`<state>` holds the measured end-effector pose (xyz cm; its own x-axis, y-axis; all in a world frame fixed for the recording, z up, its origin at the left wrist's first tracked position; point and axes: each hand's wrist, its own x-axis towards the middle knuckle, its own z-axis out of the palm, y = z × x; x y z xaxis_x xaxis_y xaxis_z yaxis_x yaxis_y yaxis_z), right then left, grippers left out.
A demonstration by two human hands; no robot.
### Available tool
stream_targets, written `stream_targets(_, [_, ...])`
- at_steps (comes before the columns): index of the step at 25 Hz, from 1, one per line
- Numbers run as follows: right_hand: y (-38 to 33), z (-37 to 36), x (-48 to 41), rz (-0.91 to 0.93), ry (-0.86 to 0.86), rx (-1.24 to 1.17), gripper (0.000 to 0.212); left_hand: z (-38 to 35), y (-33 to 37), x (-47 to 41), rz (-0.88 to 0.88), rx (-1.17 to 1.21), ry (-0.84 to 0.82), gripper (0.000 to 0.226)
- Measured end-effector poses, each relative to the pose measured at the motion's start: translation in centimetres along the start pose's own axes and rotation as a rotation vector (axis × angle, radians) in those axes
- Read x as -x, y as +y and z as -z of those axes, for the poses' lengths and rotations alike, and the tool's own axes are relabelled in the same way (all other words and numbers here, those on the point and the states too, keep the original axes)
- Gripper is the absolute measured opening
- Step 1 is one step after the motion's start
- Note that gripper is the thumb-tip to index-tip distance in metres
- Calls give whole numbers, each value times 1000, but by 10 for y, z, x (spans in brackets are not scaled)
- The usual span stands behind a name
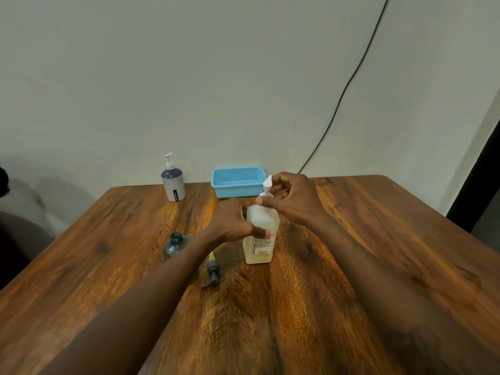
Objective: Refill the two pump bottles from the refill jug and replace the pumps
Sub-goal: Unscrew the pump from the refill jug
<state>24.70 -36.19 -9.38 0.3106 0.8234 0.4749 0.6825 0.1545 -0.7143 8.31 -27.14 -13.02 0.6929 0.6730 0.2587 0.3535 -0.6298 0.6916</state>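
Observation:
A translucent white bottle (260,240) with a little yellowish liquid stands mid-table. My left hand (236,220) grips its body from the left. My right hand (290,199) is closed on its white pump (267,185) at the neck. A small dark clear bottle (175,243) stands open, without a pump, to the left, partly hidden by my left forearm. Its dark pump (211,272) with a yellow-tinged tube lies flat on the table beside it. A grey-and-navy pump bottle (173,180) stands at the table's far edge with its pump on.
A light blue perforated basket (238,182) sits at the far edge of the wooden table (351,253), just behind the white bottle. A black cable (349,85) hangs down the wall behind. The table's right edge runs diagonally near a dark doorway.

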Motion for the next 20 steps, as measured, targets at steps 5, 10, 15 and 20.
stream_targets(5, [-6, 15, -7, 20, 167, -181, 34, 1, -9, -5, 33, 13, -3, 70])
stream_targets(10, [-14, 36, -9, 88, 369, -460, 21, 2, -15, -8, 62, 42, -23, 71])
stream_targets(15, [-21, 58, -10, 156, 640, -674, 22, 6, -15, -8, 71, 44, -47, 65])
stream_targets(20, [4, 47, 1, 124, 483, -458, 17, 3, -17, -8, 72, 32, -40, 68])
